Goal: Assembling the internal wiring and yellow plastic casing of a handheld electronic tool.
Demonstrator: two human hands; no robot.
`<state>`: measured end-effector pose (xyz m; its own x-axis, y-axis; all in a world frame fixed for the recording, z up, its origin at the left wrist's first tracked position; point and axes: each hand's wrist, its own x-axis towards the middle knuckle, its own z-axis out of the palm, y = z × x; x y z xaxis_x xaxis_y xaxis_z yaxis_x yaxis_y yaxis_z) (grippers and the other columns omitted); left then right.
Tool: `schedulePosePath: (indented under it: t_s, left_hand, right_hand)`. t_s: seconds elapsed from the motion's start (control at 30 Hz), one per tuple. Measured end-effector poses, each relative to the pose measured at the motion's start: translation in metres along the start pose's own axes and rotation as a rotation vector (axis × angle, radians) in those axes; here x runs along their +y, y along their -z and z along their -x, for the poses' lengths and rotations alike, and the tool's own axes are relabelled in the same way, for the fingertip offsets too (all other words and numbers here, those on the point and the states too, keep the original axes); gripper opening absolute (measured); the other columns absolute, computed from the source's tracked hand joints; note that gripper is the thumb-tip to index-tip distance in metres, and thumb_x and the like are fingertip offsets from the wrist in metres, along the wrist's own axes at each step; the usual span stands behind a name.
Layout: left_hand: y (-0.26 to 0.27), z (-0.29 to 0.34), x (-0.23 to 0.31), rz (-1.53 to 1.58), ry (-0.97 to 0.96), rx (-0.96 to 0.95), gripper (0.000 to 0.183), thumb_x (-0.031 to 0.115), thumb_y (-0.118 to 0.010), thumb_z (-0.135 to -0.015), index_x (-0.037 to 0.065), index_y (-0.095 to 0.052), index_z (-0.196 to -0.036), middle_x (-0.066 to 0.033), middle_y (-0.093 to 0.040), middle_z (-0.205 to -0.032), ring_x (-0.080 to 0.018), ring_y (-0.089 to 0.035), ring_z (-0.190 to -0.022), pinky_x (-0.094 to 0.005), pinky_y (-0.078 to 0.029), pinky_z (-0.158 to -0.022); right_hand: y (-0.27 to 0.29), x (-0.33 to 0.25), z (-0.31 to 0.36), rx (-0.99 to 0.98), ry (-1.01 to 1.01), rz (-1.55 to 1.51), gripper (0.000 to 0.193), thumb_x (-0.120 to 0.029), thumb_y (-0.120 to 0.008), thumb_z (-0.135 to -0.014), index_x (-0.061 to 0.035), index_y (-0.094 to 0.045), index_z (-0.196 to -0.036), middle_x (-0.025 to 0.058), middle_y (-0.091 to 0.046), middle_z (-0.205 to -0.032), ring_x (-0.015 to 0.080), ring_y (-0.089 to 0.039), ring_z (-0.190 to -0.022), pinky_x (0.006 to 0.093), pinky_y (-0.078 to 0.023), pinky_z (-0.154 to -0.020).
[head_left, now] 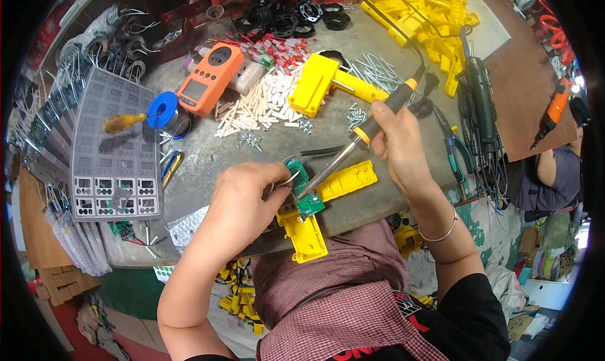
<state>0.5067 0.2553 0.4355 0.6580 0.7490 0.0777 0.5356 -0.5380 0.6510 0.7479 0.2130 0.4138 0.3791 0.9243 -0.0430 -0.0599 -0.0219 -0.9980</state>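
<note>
My right hand [398,143] is closed round the black-and-yellow handle of a soldering iron [333,164], its metal barrel slanting down to the left. The iron's tip is at a small green circuit board [310,205]; whether it touches is hard to tell. My left hand [247,189] pinches thin wires [287,179] at the board's upper left part. Under the board lies an open yellow plastic housing [346,179], with another arm [307,240] of it reaching toward me at the table edge. A dark cable [320,151] runs behind the board.
Beyond my hands lie a yellow drill-shaped housing [314,84], pale sticks [255,103], screws [249,140] and an orange meter [210,79]. Left are a blue solder spool [165,112] and a yellow-handled screwdriver [124,122]. Pliers [455,150] and a green tool [481,99] lie right. Another person [554,178] is far right.
</note>
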Motion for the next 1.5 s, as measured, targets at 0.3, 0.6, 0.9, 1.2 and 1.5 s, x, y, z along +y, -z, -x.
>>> schedulePosePath:
  t_s: [0.3, 0.6, 0.9, 1.2, 1.5]
  left_hand:
    - [-0.002, 0.001, 0.001, 0.062, 0.081, -0.007, 0.014, 0.005, -0.072, -0.075, -0.001, -0.066, -0.086, -0.0141, -0.067, -0.079, -0.0289, -0.064, -0.072, -0.0348, -0.049, -0.066]
    - [-0.007, 0.003, 0.003, -0.096, -0.069, 0.074, 0.014, 0.003, -0.073, -0.072, 0.0, -0.066, -0.084, -0.0134, -0.066, -0.078, -0.0284, -0.063, -0.072, -0.0348, -0.049, -0.065]
    - [-0.008, 0.002, -0.003, 0.227, 0.206, 0.017, 0.011, 0.0, -0.071, -0.075, -0.003, -0.064, -0.083, -0.0054, -0.064, -0.073, -0.0097, -0.058, -0.069, -0.0256, -0.047, -0.066]
    - [-0.01, 0.002, -0.008, 0.265, 0.24, -0.005, 0.01, 0.001, -0.071, -0.076, -0.002, -0.063, -0.082, -0.0025, -0.063, -0.071, -0.0064, -0.055, -0.068, -0.024, -0.046, -0.065]
    - [-0.007, -0.006, -0.02, 0.473, 0.272, -0.037, 0.011, 0.001, -0.072, -0.077, 0.0, -0.062, -0.081, 0.0021, -0.062, -0.075, -0.0049, -0.054, -0.072, -0.0231, -0.045, -0.066]
  right_hand:
    - [-0.002, 0.001, 0.002, -0.01, -0.002, 0.002, 0.029, -0.036, -0.058, -0.096, -0.0079, -0.052, -0.094, -0.0023, -0.053, -0.07, 0.0024, -0.043, -0.05, 0.0178, -0.03, -0.042]
    - [-0.001, -0.002, 0.003, -0.022, -0.005, 0.0, 0.028, -0.034, -0.057, -0.097, -0.007, -0.051, -0.097, -0.0024, -0.052, -0.069, 0.0025, -0.045, -0.051, 0.0183, -0.034, -0.044]
    - [0.0, -0.003, 0.008, -0.032, 0.022, 0.02, 0.029, -0.035, -0.057, -0.097, -0.0062, -0.051, -0.096, -0.0018, -0.052, -0.071, 0.0027, -0.045, -0.053, 0.0183, -0.036, -0.046]
    - [-0.004, -0.008, 0.015, 0.016, 0.017, 0.011, 0.029, -0.034, -0.058, -0.097, -0.0061, -0.051, -0.095, -0.0018, -0.052, -0.07, 0.0023, -0.045, -0.053, 0.0182, -0.036, -0.046]
    - [0.007, -0.015, -0.002, 0.097, 0.08, -0.037, 0.026, -0.031, -0.06, -0.096, -0.007, -0.051, -0.09, -0.0019, -0.051, -0.069, 0.0031, -0.044, -0.051, 0.0187, -0.032, -0.044]
